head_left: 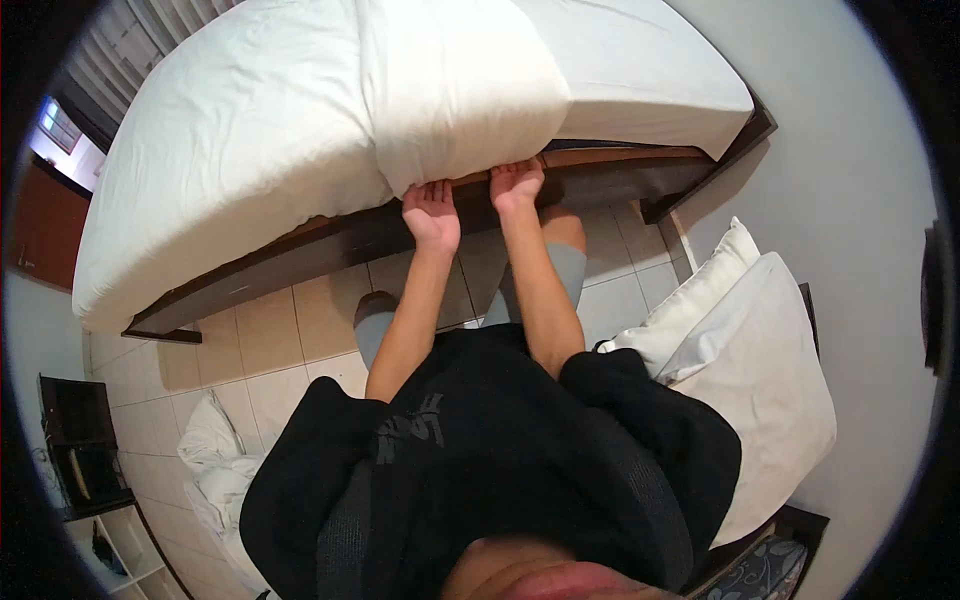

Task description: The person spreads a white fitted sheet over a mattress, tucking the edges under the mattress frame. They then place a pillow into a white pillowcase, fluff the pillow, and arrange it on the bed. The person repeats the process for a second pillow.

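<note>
A thick white duvet (250, 110) lies over the bed, its near edge hanging beside the dark wooden bed frame (350, 235). A folded-back band of the duvet (465, 90) runs across it, and to the right a white fitted sheet (640, 75) covers the mattress. My left hand (432, 215) is palm up, fingers stretched out, its fingertips at the underside of the duvet edge. Beside it, my right hand (517, 186) is also palm up with extended fingers, their tips meeting the band's lower corner. The very tips of both hands are partly hidden under the bedding.
White pillows (755, 390) are stacked at the right near the wall. Crumpled white bedding (225, 470) lies on the tiled floor (265, 330) at the left. A shelf unit (125, 545) stands at the lower left, and a curtain (125, 50) hangs at the far left.
</note>
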A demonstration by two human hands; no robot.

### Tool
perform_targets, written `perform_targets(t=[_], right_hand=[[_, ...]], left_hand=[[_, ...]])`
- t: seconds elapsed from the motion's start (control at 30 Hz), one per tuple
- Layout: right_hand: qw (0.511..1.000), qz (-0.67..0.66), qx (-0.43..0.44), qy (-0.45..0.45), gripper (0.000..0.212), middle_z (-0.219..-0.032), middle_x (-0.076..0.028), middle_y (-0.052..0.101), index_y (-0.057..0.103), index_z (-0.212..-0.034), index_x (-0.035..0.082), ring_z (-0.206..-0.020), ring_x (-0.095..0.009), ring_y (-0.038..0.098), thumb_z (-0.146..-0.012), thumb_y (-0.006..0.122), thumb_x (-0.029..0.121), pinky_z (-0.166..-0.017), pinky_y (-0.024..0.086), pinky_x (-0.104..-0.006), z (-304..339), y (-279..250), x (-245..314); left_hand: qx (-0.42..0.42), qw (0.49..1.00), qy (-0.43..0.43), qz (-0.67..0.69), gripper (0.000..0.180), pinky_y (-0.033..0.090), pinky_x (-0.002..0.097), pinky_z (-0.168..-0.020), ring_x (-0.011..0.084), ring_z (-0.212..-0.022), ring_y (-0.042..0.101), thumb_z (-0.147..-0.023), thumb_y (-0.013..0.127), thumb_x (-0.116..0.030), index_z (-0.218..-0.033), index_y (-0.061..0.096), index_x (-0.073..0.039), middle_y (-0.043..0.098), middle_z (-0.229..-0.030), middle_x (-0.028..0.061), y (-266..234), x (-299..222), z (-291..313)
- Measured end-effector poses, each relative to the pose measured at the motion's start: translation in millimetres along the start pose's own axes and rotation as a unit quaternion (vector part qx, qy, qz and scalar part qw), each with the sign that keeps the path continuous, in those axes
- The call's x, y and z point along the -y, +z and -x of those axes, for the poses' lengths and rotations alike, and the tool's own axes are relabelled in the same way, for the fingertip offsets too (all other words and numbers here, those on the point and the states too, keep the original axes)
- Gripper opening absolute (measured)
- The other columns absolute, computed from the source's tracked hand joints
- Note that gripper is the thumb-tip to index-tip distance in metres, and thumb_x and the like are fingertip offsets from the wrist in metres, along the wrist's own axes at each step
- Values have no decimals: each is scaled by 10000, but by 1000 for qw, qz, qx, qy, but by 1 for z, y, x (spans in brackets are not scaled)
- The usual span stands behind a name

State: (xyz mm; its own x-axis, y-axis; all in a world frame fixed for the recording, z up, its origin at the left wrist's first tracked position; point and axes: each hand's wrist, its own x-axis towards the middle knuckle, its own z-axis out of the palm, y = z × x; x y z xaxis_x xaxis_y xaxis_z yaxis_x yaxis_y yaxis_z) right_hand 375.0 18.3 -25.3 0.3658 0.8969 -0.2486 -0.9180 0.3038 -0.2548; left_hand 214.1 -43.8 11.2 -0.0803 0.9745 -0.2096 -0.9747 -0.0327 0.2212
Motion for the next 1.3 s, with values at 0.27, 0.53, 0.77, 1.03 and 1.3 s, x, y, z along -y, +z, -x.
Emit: perform_targets(t=[0.27,0.53,0.77,1.03,1.3], right_hand=[[996,79,16,-31,615,-1456,-71,550,538,-1427,143,-1316,-284,517,-1012,414,579,-1091,413,-483,7,50,6],[995,95,1,-44,750,-1601,-107,409,435,-1530,121,-1448,-333,389,-994,424,646,-1155,332,-543,-1,48,36],[983,103,-150,-29,721,-1615,-183,414,376,-1583,35,-1430,-345,448,-1055,481,515,-1166,337,-577,-6,74,37],[966,102,-237,-30,478,-1457,-156,565,547,-1412,-3,-1253,-348,553,-961,684,74,-1058,425,-626,-52,35,79],[987,66,-147,-9,311,-1323,-200,571,562,-1310,-88,-1175,-340,614,-1025,567,37,-996,549,-563,-27,1,99]], left_hand=[[24,992,18,-121,279,317,513,-1236,302,-1359,453,-1015,535,-244,-1187,546,-25,532,-1327,120,-14,-7,-2],[90,961,-167,-202,486,333,529,-1229,436,-1447,422,-1061,484,-196,-1437,411,104,445,-1526,283,-23,-74,30],[-139,951,163,-225,299,594,448,-929,335,-1047,674,-1039,560,-169,-1249,577,42,639,-1147,171,-118,-289,-4],[-145,921,209,-294,483,542,432,-1051,337,-1198,586,-1056,587,-273,-1389,509,69,519,-1385,214,-79,-333,-31],[-149,936,119,-296,693,523,499,-1101,389,-1269,567,-1043,612,-345,-1502,336,94,429,-1494,264,-62,-323,-17]])
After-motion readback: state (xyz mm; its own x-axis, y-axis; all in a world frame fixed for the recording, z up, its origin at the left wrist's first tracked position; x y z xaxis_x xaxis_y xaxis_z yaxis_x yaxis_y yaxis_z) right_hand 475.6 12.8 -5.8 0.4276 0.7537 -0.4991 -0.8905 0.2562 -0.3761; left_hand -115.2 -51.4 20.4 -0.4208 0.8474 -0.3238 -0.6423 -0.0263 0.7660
